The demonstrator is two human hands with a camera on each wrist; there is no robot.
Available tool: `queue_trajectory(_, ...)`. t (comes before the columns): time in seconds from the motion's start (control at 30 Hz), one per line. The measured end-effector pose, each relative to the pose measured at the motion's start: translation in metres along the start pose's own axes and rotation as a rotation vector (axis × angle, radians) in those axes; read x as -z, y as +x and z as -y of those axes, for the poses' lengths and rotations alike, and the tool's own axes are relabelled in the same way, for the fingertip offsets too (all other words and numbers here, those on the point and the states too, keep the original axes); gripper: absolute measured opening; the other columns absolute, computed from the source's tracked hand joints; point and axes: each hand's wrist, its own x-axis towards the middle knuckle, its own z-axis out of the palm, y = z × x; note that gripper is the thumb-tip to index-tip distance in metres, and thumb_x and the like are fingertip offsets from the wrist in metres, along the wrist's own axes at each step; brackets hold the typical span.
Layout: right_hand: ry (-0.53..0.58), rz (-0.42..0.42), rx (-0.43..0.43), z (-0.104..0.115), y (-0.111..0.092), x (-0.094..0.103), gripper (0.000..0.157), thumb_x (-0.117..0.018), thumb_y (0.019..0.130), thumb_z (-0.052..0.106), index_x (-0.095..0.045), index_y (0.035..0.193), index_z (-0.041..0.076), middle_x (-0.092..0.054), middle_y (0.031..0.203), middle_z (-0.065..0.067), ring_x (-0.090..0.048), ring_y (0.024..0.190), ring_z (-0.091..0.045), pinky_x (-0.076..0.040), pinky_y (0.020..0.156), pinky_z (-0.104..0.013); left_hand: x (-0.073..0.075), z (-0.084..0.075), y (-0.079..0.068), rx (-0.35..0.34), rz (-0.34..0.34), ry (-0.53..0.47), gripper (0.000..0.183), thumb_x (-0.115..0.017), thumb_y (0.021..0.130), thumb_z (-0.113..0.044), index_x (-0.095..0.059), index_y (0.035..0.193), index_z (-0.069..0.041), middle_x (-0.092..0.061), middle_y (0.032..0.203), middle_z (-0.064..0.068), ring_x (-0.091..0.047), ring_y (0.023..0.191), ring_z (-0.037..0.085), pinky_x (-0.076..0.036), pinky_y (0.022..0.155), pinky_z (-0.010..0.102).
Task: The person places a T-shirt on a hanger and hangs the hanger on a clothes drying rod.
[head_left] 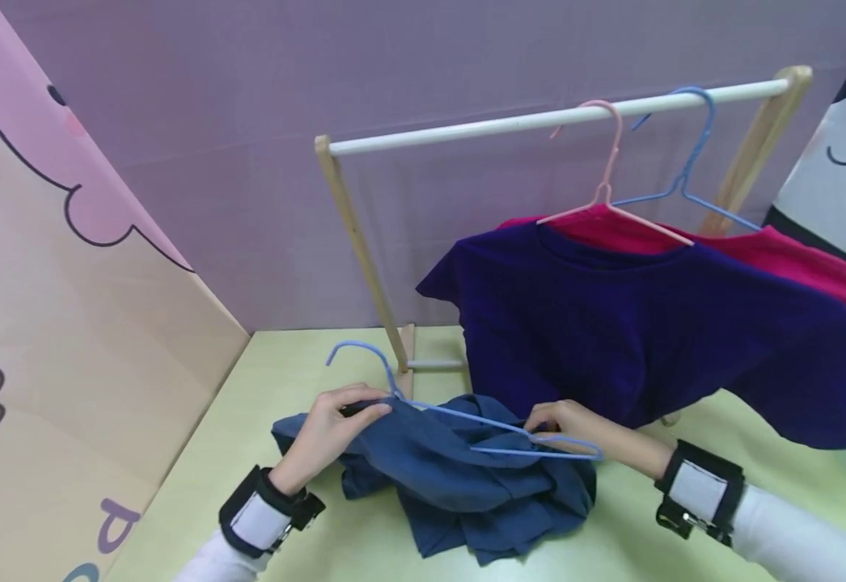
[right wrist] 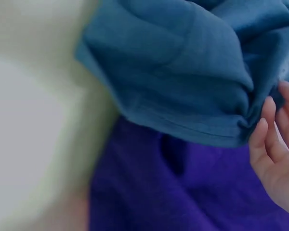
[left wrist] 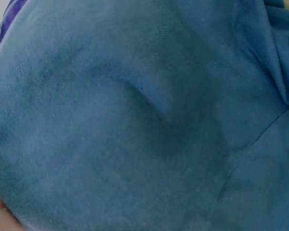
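Observation:
A crumpled dark blue shirt lies bunched on the table, with a light blue hanger partly inside it. The hanger's hook points up and left; its right end sticks out over the cloth. My left hand pinches the shirt between thumb and fingers beside the base of the hook. Near the hanger's right end, my right hand holds the shirt's edge with bent fingers. In the right wrist view those fingers are at a gathered fold. Blue cloth fills most of the left wrist view and hides the left fingertips.
Behind stands a rack with a white rail and wooden posts. A dark purple shirt on a pink hanger and a red shirt on a blue hanger hang close to my right hand. Patterned panels border the table.

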Motion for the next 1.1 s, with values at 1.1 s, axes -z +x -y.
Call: queue_trajectory(1.1, -0.22, -0.452, 0.047, 0.024, -0.062, 0.008, 0.033, -0.067, 0.056, -0.02, -0.068, 0.079, 0.005, -0.063, 0.081, -0.002, -0.054, 0.082, 0.005, -0.041, 0.067, -0.006, 0.003, -0.025, -0.005, 0.041, -0.031, 0.084, 0.016, -0.061, 0.081, -0.003, -0.066, 0.096, 0.002, -0.062, 0.08, 0.005, -0.048, 0.065, 0.006, -0.043, 0.058, 0.021)
